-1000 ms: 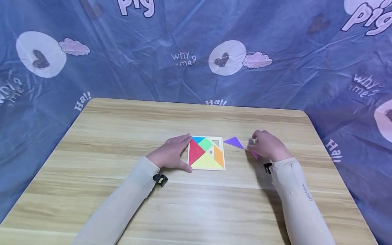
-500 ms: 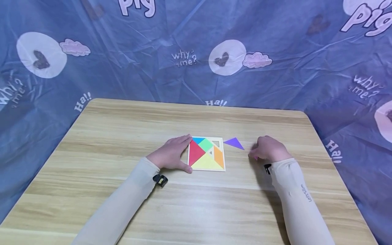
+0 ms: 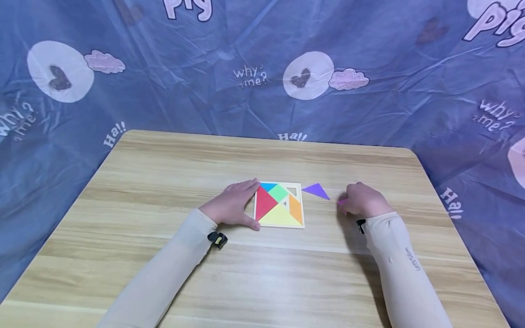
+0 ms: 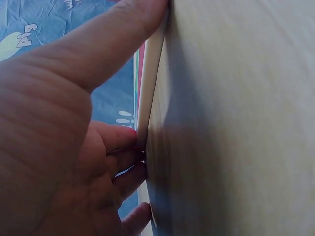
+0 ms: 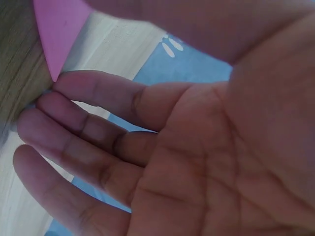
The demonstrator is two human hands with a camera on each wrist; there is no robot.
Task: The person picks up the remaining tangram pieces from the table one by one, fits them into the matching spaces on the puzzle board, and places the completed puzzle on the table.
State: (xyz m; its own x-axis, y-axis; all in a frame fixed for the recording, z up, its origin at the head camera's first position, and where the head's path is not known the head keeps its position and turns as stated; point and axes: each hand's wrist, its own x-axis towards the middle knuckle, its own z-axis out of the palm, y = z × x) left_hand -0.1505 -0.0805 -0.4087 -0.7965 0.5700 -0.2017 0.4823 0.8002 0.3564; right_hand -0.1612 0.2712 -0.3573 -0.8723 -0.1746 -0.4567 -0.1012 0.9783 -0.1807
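Note:
My left hand (image 3: 231, 202) spans the left side of a tangram tray (image 4: 150, 83), its thumb at the near corner and fingers along the far one. In the tray lie a red triangle (image 3: 264, 203), a yellow triangle (image 3: 281, 215), an orange parallelogram (image 3: 295, 209), a green square (image 3: 279, 192) and a blue triangle (image 3: 268, 186). Bare slots show at its upper right and centre right. To the right, my right hand (image 3: 365, 200) pinches a pink triangle (image 5: 60, 34) between thumb and index finger, the other fingers loosely extended. The hand hides most of that piece in the head view.
A purple triangle (image 3: 316, 191) lies on the table between the tray and my right hand, one tip close to the tray's right rim. The wooden table (image 3: 246, 282) ends at a blue printed cloth (image 3: 197, 91) hanging behind and at both sides.
My right hand has come down over the pink triangle, which was lying partly in sight beside it, and now pinches it. The left hand keeps its place on the tray.

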